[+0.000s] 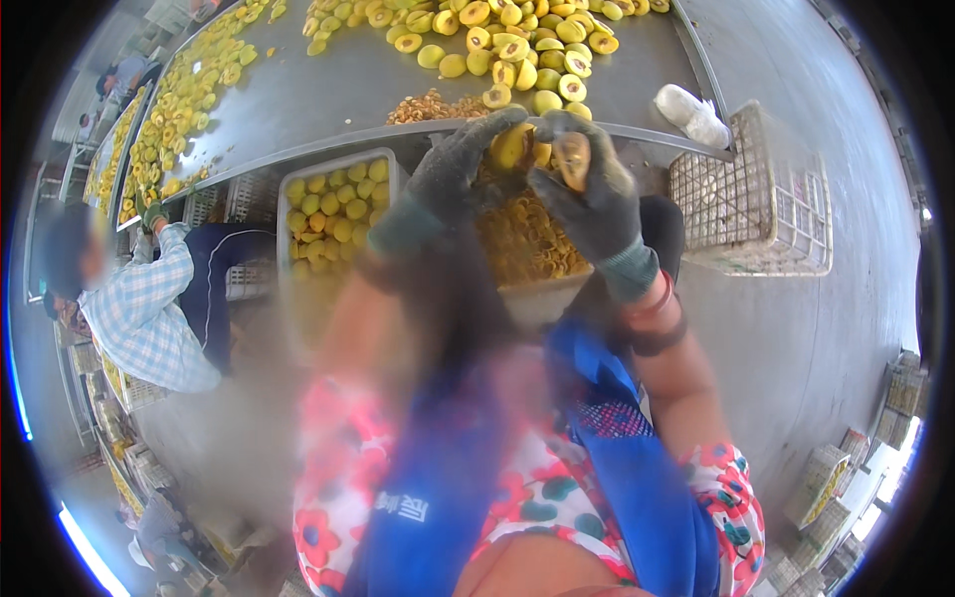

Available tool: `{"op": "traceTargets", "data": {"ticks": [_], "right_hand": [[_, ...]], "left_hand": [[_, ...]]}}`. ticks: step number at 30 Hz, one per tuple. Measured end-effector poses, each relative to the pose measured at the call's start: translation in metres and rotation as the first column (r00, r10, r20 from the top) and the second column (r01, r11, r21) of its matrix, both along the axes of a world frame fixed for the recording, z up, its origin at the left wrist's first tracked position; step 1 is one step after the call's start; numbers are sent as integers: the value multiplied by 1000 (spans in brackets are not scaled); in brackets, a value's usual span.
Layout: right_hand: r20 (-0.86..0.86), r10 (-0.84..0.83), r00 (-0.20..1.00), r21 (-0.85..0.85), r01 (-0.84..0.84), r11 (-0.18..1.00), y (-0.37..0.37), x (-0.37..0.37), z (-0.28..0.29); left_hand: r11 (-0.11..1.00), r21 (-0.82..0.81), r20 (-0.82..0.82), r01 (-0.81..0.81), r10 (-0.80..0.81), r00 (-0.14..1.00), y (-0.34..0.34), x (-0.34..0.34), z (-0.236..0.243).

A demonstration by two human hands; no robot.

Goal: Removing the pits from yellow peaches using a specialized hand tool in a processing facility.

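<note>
plainly, both hands wear dark grey knit gloves, rough and stained, with greenish ribbed cuffs. the left hand [453, 164] is closed around a yellow stone fruit [510, 147], smooth-skinned and rounded, held just beside the right hand [602, 204]. that one grips a brownish oval piece [574, 159] between thumb and fingers; blur leaves it unclear whether this is fruit or a tool.

beyond the hands stretches a smooth grey worktop [328, 90] with a raised metal edge. just past the fingers lie a fruit pile [542, 60], whole rounds mixed with halves showing pale flesh and dark hollows, and a heap of crinkly brown pits [433, 106].

left of the left hand, a white plastic crate [333, 164] holds whole yellow-green fruit. beneath both hands, a container [559, 285] is loaded with wet-looking, brownish yellow pieces, its far side hidden by the gloves. right of the right hand stands a white lattice crate [716, 189], its contents hard to make out; near it, a white bundle [691, 114] sits on the worktop's corner.

the forearms and the near end of the fruit crate smear into haze. far left of the left hand, a co-worker in a checked shirt [144, 308] is partly cut off by distortion.
</note>
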State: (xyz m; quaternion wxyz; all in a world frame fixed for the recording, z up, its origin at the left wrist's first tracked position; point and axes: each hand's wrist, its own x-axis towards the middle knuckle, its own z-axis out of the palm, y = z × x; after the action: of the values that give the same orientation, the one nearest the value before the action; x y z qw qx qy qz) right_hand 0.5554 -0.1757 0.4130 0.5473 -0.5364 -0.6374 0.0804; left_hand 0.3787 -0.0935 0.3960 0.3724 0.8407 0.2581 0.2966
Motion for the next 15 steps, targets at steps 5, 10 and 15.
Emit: {"op": "traceTargets", "data": {"ticks": [5,10,15], "right_hand": [[287,-11,958,96,-18,995,-7,8,-13],[54,-188,981,-65,191,979,-25,17,-18],[151,-3,989,-336,54,940,-32,35,-48]], "left_hand": [[990,143,187,20,-47,981,-16,15,-29],[962,-257,146,-95,136,980,-39,15,-23],[666,-671,625,325,272,732,-47,5,-18]]}}
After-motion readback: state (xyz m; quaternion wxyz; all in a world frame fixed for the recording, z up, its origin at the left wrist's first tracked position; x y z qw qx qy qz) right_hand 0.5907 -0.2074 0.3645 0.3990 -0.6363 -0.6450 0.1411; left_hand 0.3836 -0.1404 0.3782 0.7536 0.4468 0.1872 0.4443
